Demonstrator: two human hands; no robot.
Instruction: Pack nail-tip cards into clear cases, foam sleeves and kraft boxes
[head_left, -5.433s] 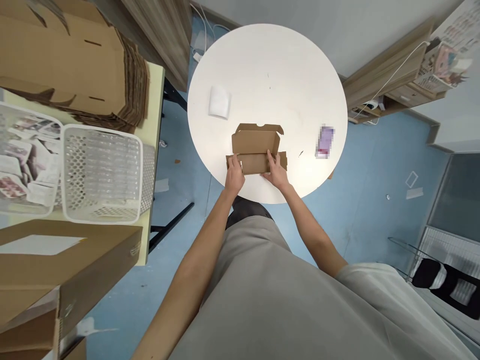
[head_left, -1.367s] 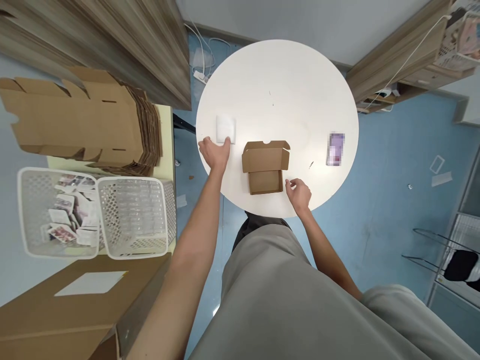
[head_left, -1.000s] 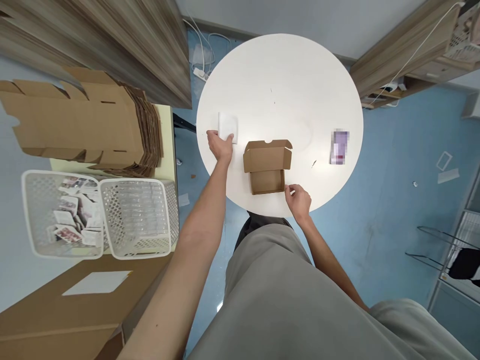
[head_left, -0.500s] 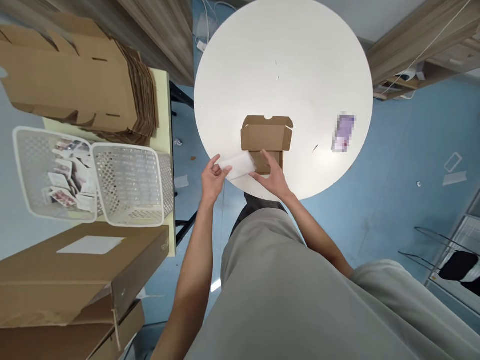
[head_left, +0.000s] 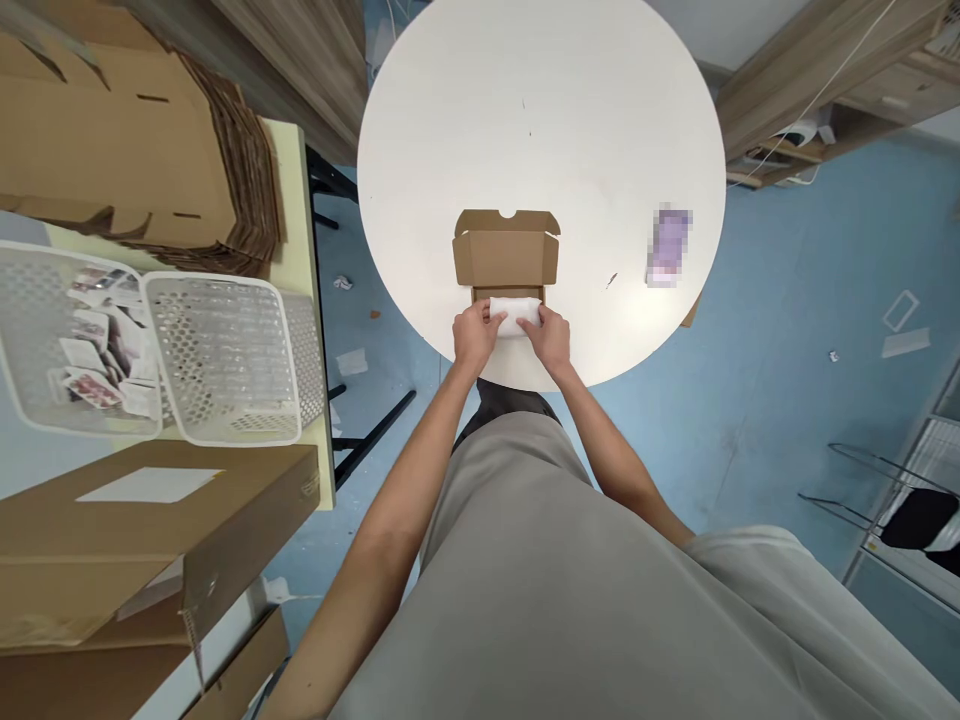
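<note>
A small brown cardboard box (head_left: pixel 506 257) stands on the round white table (head_left: pixel 540 120) near its front edge, lid flap up at the back. A white padded packet (head_left: pixel 514 315) lies in the box's open tray. My left hand (head_left: pixel 474 335) grips the packet's left end and my right hand (head_left: pixel 550 335) grips its right end, fingers curled over it. Both hands rest at the box's near side.
A purple blurred item (head_left: pixel 667 246) lies on the table's right. To the left, a side table bears a stack of flat cardboard blanks (head_left: pixel 142 150) and two white perforated baskets (head_left: pixel 225 360). Large brown cartons (head_left: pixel 135 540) stand at the lower left.
My left hand took the white packet from the table's left side and brought it to the box. Both hands now hold it in the tray.
</note>
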